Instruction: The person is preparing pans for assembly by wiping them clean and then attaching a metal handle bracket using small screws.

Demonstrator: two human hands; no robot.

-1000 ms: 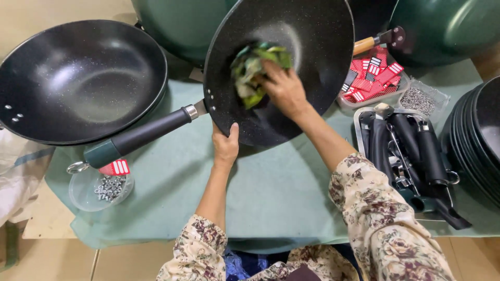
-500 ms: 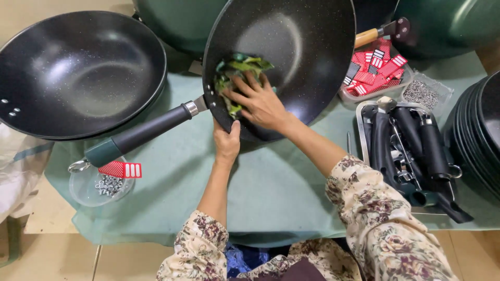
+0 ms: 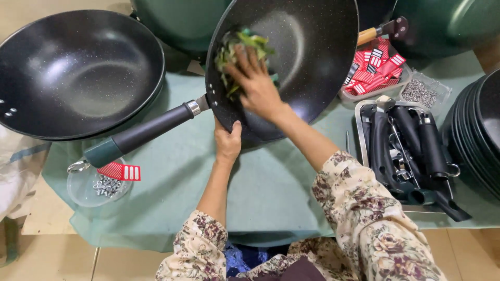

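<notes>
A black speckled wok (image 3: 307, 57) is tilted up on the green cloth, its dark handle (image 3: 140, 135) pointing down-left. My left hand (image 3: 228, 143) grips the wok's lower rim from underneath, thumb on the edge. My right hand (image 3: 255, 83) presses a crumpled green and white cloth (image 3: 239, 47) against the wok's inner wall, upper left. The fingers cover much of the cloth.
A second black wok (image 3: 78, 73) lies at the left. A clear dish of screws (image 3: 101, 187) with a red tag sits front left. A metal tray of black handles (image 3: 411, 151) is at the right, beside stacked woks (image 3: 482, 130) and red tags (image 3: 372, 67).
My right hand slid the cloth down and left across the wok, then back up to its upper left wall. My left hand kept its hold on the rim.
</notes>
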